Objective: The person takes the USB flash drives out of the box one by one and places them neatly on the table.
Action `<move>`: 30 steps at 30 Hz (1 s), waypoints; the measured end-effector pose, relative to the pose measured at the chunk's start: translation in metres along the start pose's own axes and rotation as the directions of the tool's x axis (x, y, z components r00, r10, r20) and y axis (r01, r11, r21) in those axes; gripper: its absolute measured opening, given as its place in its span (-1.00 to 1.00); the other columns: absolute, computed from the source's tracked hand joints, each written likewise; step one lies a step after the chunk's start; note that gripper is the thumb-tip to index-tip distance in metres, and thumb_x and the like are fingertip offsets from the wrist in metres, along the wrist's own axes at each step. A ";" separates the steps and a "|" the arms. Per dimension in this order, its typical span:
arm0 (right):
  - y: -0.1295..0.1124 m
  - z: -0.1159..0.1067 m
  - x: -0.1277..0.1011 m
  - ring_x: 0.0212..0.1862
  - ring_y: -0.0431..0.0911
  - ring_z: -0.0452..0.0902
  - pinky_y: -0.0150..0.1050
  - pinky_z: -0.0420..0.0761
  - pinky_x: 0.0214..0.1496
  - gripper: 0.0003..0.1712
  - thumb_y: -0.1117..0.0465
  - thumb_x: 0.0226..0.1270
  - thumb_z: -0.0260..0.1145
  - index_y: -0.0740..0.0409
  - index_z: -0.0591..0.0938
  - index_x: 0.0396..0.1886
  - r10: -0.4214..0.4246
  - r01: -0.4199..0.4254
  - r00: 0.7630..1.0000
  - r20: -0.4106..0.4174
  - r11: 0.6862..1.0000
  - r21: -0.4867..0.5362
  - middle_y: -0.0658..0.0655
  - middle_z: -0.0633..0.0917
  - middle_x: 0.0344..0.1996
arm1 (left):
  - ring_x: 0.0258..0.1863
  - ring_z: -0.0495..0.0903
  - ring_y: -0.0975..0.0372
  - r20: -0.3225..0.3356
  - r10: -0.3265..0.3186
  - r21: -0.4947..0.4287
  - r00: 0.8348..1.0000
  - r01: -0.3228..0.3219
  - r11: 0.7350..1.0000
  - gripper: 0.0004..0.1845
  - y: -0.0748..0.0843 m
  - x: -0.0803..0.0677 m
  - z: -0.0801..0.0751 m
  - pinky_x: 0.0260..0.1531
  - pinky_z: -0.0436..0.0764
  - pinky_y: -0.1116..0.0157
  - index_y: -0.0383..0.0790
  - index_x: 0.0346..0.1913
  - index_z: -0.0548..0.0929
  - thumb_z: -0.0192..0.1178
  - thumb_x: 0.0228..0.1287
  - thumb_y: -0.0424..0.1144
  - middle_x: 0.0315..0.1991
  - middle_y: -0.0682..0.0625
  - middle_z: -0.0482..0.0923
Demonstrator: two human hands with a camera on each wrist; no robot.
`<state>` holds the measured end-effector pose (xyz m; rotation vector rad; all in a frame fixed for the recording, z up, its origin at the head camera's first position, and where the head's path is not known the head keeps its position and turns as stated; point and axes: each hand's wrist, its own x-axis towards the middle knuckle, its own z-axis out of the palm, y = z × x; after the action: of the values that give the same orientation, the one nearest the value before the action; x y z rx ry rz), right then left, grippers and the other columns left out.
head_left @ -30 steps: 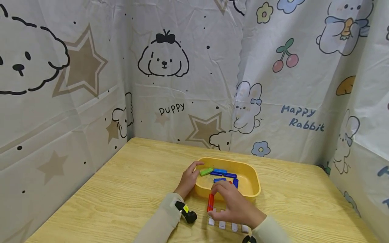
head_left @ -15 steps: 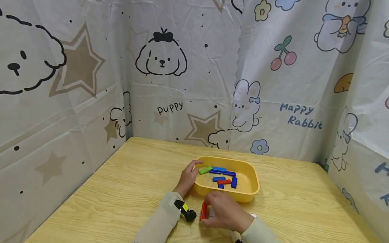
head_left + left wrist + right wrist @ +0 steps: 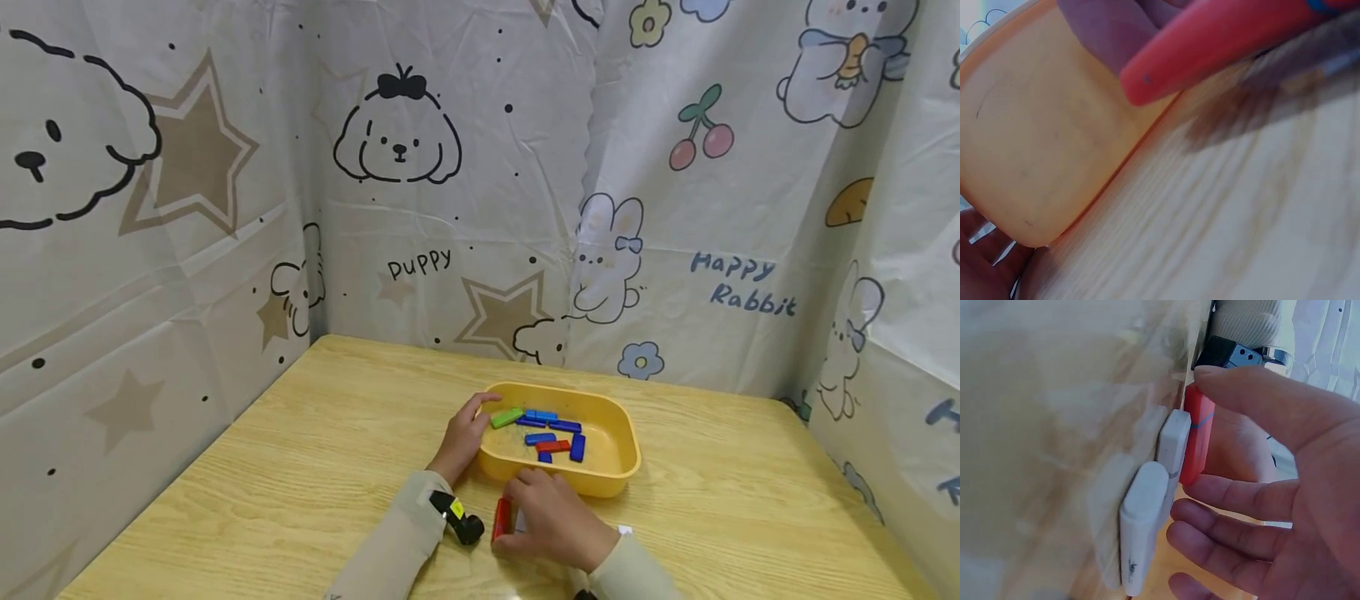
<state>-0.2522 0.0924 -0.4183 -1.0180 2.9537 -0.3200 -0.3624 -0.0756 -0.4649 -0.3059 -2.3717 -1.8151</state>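
My right hand point(image 3: 558, 521) pinches a red bar-shaped piece point(image 3: 502, 521) with a thin blue line across it, thumb at one end and index finger at the other. The red bar point(image 3: 1197, 437) stands beside a row of white bar-shaped pieces point(image 3: 1144, 528) on the table, close along the nearest one. Its other fingers hang curved by the row. My left hand point(image 3: 462, 433) grips the left end of the yellow plastic basin point(image 3: 633, 442), fingers round its wall. In the left wrist view the red bar point(image 3: 1210, 50) is near, in front of the basin wall point(image 3: 1029, 144).
Inside the basin lie several blue bars point(image 3: 565, 426), a red bar point(image 3: 553, 447) and a green bar point(image 3: 507, 418). The wooden table point(image 3: 337, 433) meets a printed curtain point(image 3: 480, 225) at the back and sides. One white piece point(image 3: 626, 530) peeks out right of my right hand.
My right hand has brought the red bar down and slightly left, from above the white pieces to the left end of their row. My left hand stays on the basin.
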 end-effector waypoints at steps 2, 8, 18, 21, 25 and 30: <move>0.000 0.000 0.001 -0.22 -0.19 0.42 -0.14 0.49 -0.05 -0.36 -0.35 -0.05 0.42 0.01 0.64 -0.14 0.004 -0.004 1.000 0.006 1.000 -0.003 -0.09 0.57 -0.26 | 0.12 0.40 0.07 -0.003 0.002 -0.003 1.000 -0.002 1.000 -0.62 0.000 0.000 -0.001 -0.09 0.50 0.20 -0.07 0.16 0.54 -0.13 0.36 -0.31 0.32 -0.09 0.37; 0.000 0.000 0.003 -0.18 -0.19 0.43 -0.09 0.47 -0.03 -0.35 -0.36 -0.06 0.41 0.00 0.64 -0.13 0.021 -0.021 0.999 0.026 1.000 0.000 -0.10 0.56 -0.24 | 0.17 0.39 0.05 -0.006 0.013 -0.007 1.000 -0.013 1.000 -0.62 0.000 0.000 -0.001 0.05 0.45 0.10 -0.08 0.15 0.55 -0.13 0.37 -0.33 0.31 -0.09 0.38; 0.001 0.002 0.004 -0.18 -0.20 0.42 -0.08 0.47 -0.03 -0.35 -0.39 -0.05 0.39 -0.03 0.64 -0.13 0.030 -0.030 0.999 0.045 0.999 0.011 -0.10 0.56 -0.22 | 0.15 0.40 0.04 0.004 0.026 -0.006 1.000 -0.026 1.000 -0.63 0.000 -0.001 -0.002 -0.05 0.48 0.19 -0.09 0.14 0.55 -0.14 0.37 -0.33 0.30 -0.11 0.39; 0.001 0.002 0.004 -0.20 -0.20 0.42 -0.10 0.47 -0.05 -0.36 -0.39 -0.05 0.38 -0.03 0.64 -0.14 0.024 -0.024 0.999 0.042 1.000 0.008 -0.10 0.56 -0.23 | 0.14 0.40 0.05 0.002 0.019 -0.005 1.000 -0.019 1.000 -0.62 0.000 0.000 -0.001 -0.05 0.48 0.20 -0.08 0.13 0.55 -0.13 0.36 -0.33 0.30 -0.10 0.39; 0.002 0.003 0.005 -0.22 -0.21 0.41 -0.13 0.47 -0.08 -0.38 -0.38 -0.05 0.39 -0.04 0.64 -0.15 0.014 -0.014 0.999 0.036 1.000 0.004 -0.10 0.56 -0.25 | 0.10 0.41 0.07 0.002 0.010 -0.009 1.000 -0.010 1.000 -0.62 0.000 0.000 -0.001 -0.14 0.51 0.25 -0.07 0.13 0.55 -0.13 0.36 -0.33 0.30 -0.09 0.39; 0.002 0.003 0.005 -0.23 -0.21 0.42 -0.14 0.48 -0.09 -0.38 -0.38 -0.05 0.39 -0.04 0.64 -0.16 0.012 -0.012 0.999 0.037 1.000 -0.001 -0.10 0.56 -0.25 | 0.07 0.41 0.09 -0.001 0.006 -0.001 1.000 -0.006 1.000 -0.63 0.000 0.000 -0.001 -0.17 0.49 0.29 -0.05 0.13 0.55 -0.13 0.36 -0.32 0.29 -0.07 0.40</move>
<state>-0.2568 0.0906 -0.4213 -0.9955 2.9263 -0.2968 -0.3624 -0.0769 -0.4646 -0.3119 -2.3670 -1.8134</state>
